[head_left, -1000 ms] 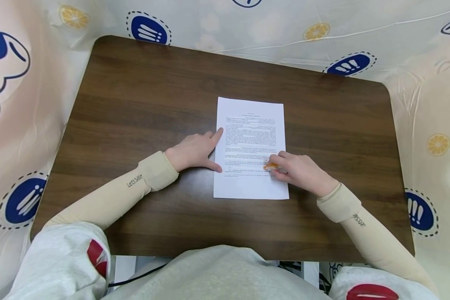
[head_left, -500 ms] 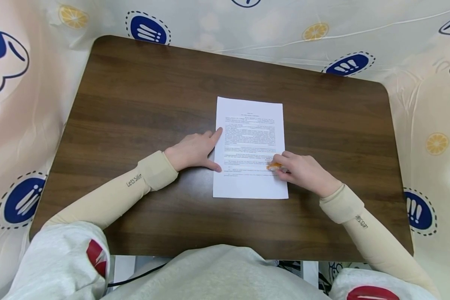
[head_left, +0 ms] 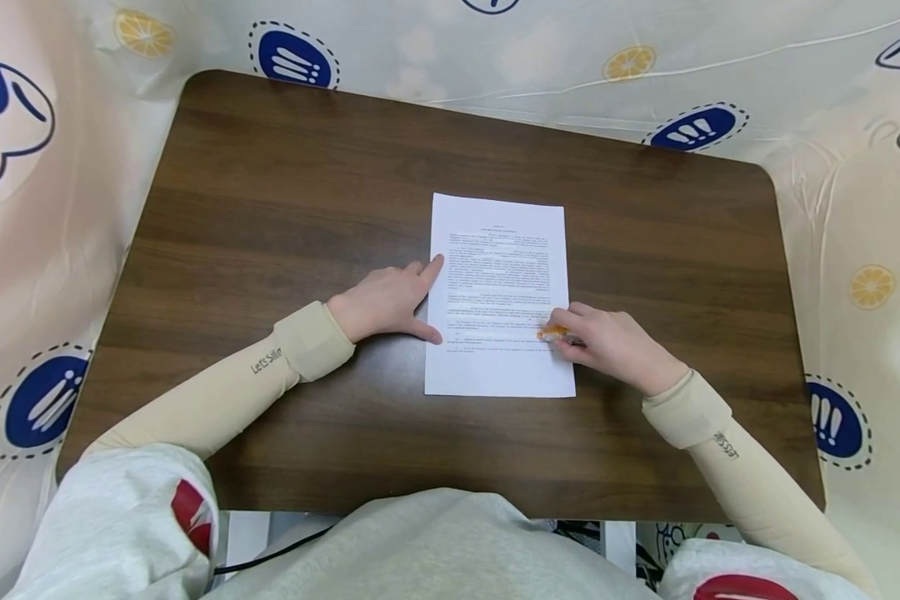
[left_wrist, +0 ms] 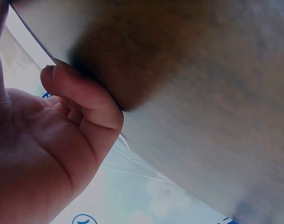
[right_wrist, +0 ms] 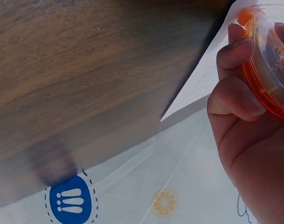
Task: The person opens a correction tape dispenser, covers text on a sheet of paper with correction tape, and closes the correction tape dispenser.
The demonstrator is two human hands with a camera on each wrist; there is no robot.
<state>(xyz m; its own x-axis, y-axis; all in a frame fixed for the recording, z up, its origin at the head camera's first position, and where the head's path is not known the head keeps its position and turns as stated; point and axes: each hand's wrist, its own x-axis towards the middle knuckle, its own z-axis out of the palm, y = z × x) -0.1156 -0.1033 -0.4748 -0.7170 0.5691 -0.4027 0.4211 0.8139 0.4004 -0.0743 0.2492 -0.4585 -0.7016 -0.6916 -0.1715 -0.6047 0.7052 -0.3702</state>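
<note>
A printed sheet of paper [head_left: 495, 375] lies on the brown table. My left hand [head_left: 386, 302] rests at its left edge, with thumb and index finger spread onto the margin. In the left wrist view, the other fingers of the left hand [left_wrist: 58, 135] are bent against the tabletop. My right hand [head_left: 611, 343] holds an orange, clear-cased correction tape [head_left: 552, 332] over the lower right lines of print. The right wrist view shows the correction tape [right_wrist: 267, 70] between the thumb and bent fingers of the right hand [right_wrist: 253, 140]. Its tip on the paper is hidden there.
The wooden table [head_left: 307, 183] extends around the paper on all sides. A patterned white curtain [head_left: 450, 50] hangs behind the table and at both sides. A black cable [head_left: 277, 554] runs below the front edge.
My right hand has moved a little to the right with the correction tape, along the lower printed lines. The left hand stays in place on the paper's edge.
</note>
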